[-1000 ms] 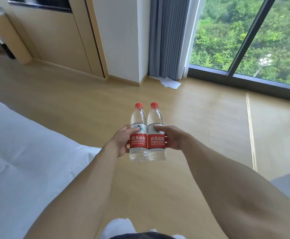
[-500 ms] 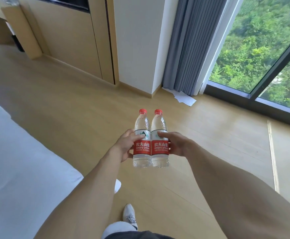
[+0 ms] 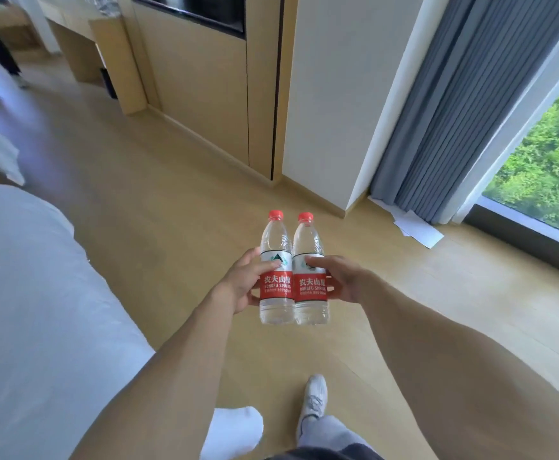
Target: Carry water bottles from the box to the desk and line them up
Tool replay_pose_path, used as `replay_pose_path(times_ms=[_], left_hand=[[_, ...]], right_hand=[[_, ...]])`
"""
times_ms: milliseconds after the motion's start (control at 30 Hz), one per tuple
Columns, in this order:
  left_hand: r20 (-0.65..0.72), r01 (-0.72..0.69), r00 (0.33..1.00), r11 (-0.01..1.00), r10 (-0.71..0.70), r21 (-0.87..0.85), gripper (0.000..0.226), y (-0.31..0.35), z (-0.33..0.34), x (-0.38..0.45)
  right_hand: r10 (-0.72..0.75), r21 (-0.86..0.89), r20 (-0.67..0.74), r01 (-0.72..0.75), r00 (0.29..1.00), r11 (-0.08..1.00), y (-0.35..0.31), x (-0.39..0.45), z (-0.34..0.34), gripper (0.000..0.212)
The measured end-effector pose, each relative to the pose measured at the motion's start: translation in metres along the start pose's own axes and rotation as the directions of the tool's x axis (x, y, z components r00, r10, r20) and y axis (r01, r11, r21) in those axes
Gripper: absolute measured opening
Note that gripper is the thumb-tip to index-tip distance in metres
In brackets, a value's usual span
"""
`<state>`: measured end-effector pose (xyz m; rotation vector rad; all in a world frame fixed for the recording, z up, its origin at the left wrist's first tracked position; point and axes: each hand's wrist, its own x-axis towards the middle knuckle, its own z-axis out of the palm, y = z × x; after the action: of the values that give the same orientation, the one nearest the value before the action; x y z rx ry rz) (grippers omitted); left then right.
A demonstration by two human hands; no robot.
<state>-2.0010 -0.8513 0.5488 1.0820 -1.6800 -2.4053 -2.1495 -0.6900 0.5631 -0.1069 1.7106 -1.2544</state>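
1. Two water bottles stand upright and touch, side by side: the left bottle (image 3: pixel 276 270) is gripped by the left hand (image 3: pixel 241 283), the right bottle (image 3: pixel 309 273) by the right hand (image 3: pixel 344 280).
2. The bottles are in the air over the wooden floor (image 3: pixel 172 210), right of the bed (image 3: pixel 32 293).
3. The desk (image 3: pixel 72 31) is far beyond the bottles, so I think the carrying is half done. Lining up is left.

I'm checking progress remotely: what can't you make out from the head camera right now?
- Box: not in the head view, so the remaining count is unknown.
- Desk: only a corner shows, cut off by the top edge; any lined-up bottles are unseen.
- Left hand and right hand: fingers hidden behind the left bottle and right bottle.
- Top-left corner: blurred.
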Motion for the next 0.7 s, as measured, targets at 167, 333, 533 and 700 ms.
replay_pose_path(times_ms=[167,333,533,700], left_hand=[[-0.086,-0.022,0.996,0.999,0.02,-0.028,0.061,0.036,-0.037,0.06],[-0.209,-0.04,0.978,0.997,0.025,-0.069,0.056,0.081,-0.073,0.129],[-0.303,-0.05,0.953,0.991,0.011,-0.121,0.056,0.139,-0.104,0.2],[-0.38,-0.059,0.925,0.984,-0.008,-0.166,0.05,0.179,-0.135,0.244]], right_hand=[[0.012,-0.051,0.09,-0.008,0.996,0.999,-0.055,0.087,0.017,0.045],[0.028,-0.105,0.188,-0.008,0.982,0.994,-0.122,0.181,0.035,0.037],[0.067,-0.175,0.286,-0.017,0.956,0.984,-0.205,0.266,0.049,0.035],[0.105,-0.237,0.328,-0.026,0.939,0.971,-0.261,0.324,0.076,0.031]])
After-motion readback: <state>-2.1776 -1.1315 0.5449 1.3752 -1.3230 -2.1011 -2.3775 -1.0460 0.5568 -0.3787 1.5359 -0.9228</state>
